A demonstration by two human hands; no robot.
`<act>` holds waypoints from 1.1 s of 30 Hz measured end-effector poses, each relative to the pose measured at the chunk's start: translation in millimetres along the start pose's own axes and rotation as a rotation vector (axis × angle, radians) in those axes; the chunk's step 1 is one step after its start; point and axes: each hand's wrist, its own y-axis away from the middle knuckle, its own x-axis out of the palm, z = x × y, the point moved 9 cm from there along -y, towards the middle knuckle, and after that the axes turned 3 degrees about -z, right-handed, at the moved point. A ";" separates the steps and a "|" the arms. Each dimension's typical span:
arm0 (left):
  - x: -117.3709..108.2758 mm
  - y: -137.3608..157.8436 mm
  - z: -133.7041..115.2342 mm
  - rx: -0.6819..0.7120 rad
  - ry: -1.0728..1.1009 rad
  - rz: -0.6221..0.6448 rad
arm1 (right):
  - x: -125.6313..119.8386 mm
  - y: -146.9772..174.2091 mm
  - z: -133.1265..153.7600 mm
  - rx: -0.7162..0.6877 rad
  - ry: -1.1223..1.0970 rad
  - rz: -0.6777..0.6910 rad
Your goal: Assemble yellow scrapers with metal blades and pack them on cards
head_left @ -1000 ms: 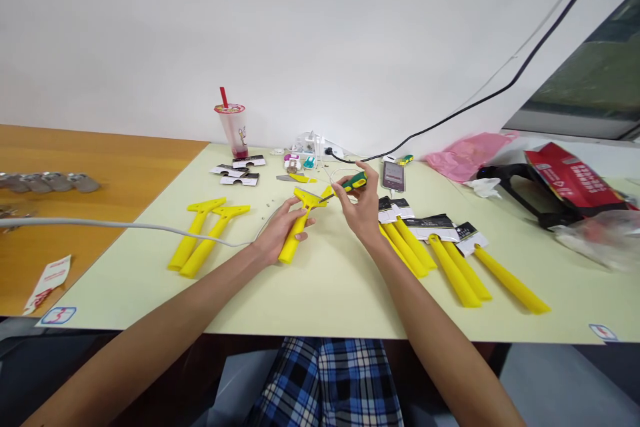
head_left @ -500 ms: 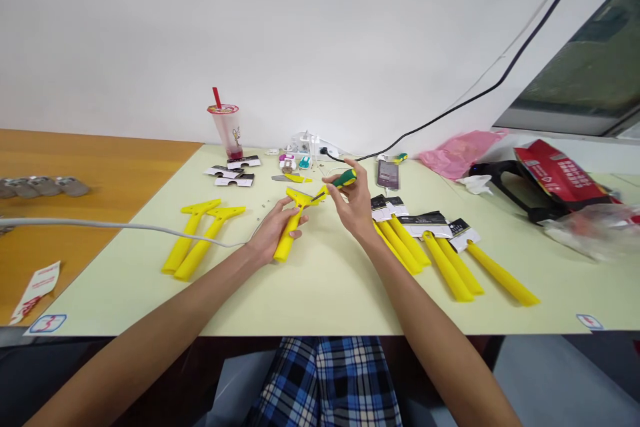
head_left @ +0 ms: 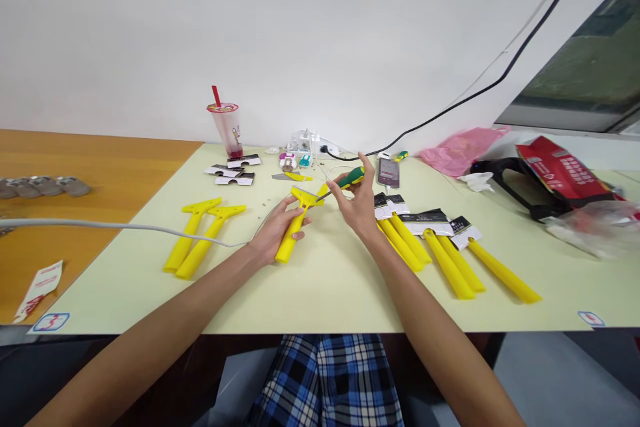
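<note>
My left hand (head_left: pixel 277 230) is closed round a yellow scraper (head_left: pixel 289 240), its wide head pointing away from me. In my right hand (head_left: pixel 357 203) is a screwdriver (head_left: pixel 351 177) with a green and yellow handle, held between thumb and fingers, its shaft slanting down to the scraper's head. A small yellow piece (head_left: pixel 323 192) shows beside the shaft; what it belongs to I cannot make out. Two more yellow scrapers (head_left: pixel 187 243) lie to the left. On the right lie several yellow handles (head_left: pixel 450 267) with black and white cards (head_left: pixel 425 222) over their heads.
A cup with a red straw (head_left: pixel 227 130) stands at the back left, near several loose cards (head_left: pixel 235 179). Behind the hands are a power strip (head_left: pixel 305 143) and a yellow-handled blade (head_left: pixel 297 177). A phone (head_left: pixel 389 172), pink bag (head_left: pixel 463 150) and red package (head_left: pixel 565 170) are to the right. A grey cable (head_left: pixel 125 225) crosses the left side.
My right hand and the screwdriver's handle have shifted slightly right, with more of the shaft visible. My left hand still holds the scraper, moved only a little.
</note>
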 end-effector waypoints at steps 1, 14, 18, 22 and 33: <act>-0.9 -0.3 0.0 0.001 0.002 -0.003 | 1.5 -0.2 2.3 -0.017 -0.016 0.026; -1.9 1.4 -3.3 0.012 -0.019 -0.026 | 4.8 0.8 -4.3 0.013 -0.108 0.062; -0.8 2.0 -2.6 0.014 -0.041 -0.007 | -1.8 -0.8 -1.7 0.008 -0.032 0.017; -2.2 1.5 -3.2 0.022 -0.050 -0.017 | 3.5 -1.1 0.9 0.007 -0.117 0.082; -5.5 -1.5 -2.2 0.031 -0.033 -0.010 | 2.7 -1.2 -2.4 0.024 -0.063 0.068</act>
